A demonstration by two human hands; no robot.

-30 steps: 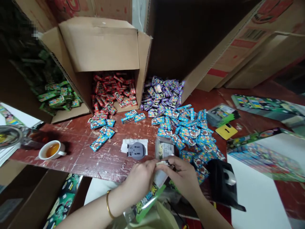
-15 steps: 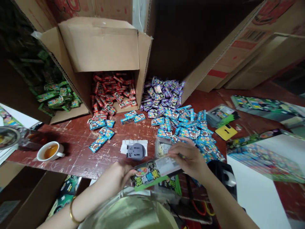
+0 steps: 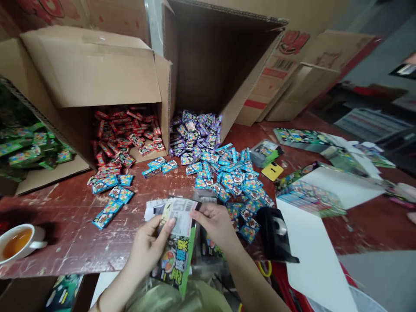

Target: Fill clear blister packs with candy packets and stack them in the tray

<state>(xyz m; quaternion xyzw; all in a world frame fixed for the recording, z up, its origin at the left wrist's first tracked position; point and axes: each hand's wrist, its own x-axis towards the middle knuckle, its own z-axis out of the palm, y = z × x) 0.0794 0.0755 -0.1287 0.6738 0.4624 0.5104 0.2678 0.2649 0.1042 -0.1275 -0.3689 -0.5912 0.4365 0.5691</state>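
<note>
My left hand (image 3: 147, 247) and my right hand (image 3: 216, 223) both grip a printed green and black pouch (image 3: 177, 247) upright above the near edge of the red table (image 3: 68, 229). The left thumb presses its white top panel, and the right fingers pinch the top right corner. Just beyond the pouch lie several blue candy packets (image 3: 234, 177). Purple packets (image 3: 195, 132) pile up behind them at the mouth of a tall open carton. Red packets (image 3: 125, 132) spill from a carton lying on its side (image 3: 91, 69).
A cup of tea (image 3: 17, 242) stands at the left table edge. A black tape dispenser (image 3: 276, 232) sits right of my hands, beside white sheets (image 3: 312, 260) and printed display cards (image 3: 308, 195). Green packets (image 3: 29, 145) fill a carton at far left. A yellow tag (image 3: 272, 171) lies past the blue packets.
The pouch has turned from lying crosswise to standing upright between both hands, and my left hand has moved up onto it. The view has swung to the right.
</note>
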